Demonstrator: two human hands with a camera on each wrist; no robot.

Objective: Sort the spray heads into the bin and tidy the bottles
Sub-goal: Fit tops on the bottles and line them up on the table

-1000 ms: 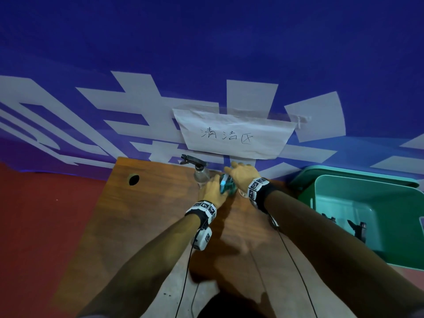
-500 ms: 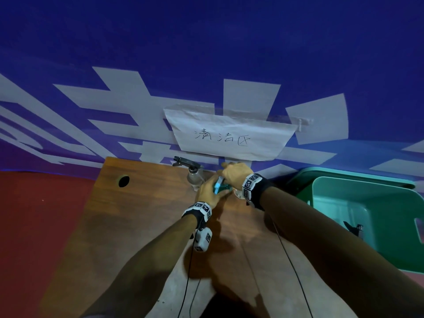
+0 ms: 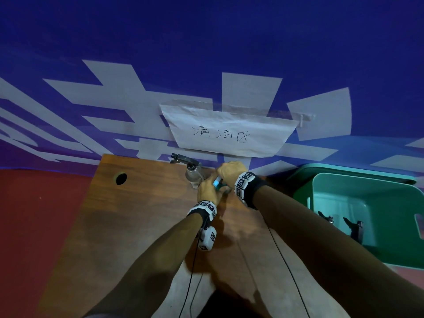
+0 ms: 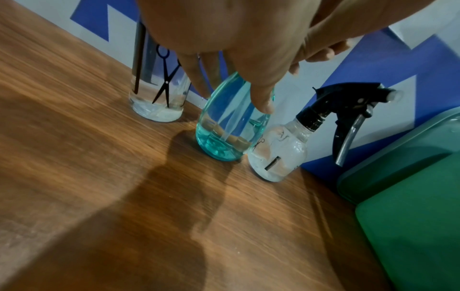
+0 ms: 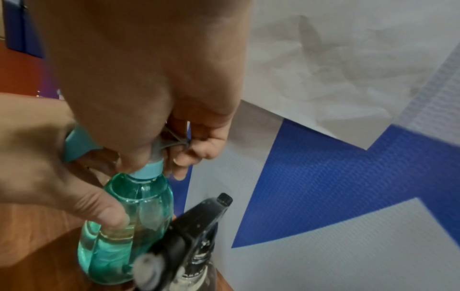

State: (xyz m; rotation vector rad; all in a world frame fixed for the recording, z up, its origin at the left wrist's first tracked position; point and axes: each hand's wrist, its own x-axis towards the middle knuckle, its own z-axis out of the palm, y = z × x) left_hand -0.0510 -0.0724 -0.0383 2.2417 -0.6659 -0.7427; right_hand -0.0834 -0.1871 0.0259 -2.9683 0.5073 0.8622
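Observation:
A teal spray bottle (image 4: pixel 224 130) stands on the wooden table (image 3: pixel 137 226) by the back wall. My left hand (image 3: pixel 207 188) grips its body, thumb in front (image 5: pixel 104 212). My right hand (image 5: pixel 161 149) is curled over its light-blue spray head (image 5: pixel 149 169), fingers round the trigger. A clear bottle with a scissors print (image 4: pixel 159 98) stands to the left and carries a black spray head (image 3: pixel 183 159). To the right a second clear bottle (image 4: pixel 278 151) carries another black spray head (image 4: pixel 348 102).
A green bin (image 3: pixel 367 253) sits off the table's right edge, with two black spray heads (image 3: pixel 353 228) inside. A paper sign (image 3: pixel 229 131) hangs on the blue wall behind the bottles. A round cable hole (image 3: pixel 121 178) is at the table's far left.
Both hands stay on the teal bottle. The right hand has shifted slightly over the spray head, and the light-blue part now shows between the hands. The head view has drifted a little.

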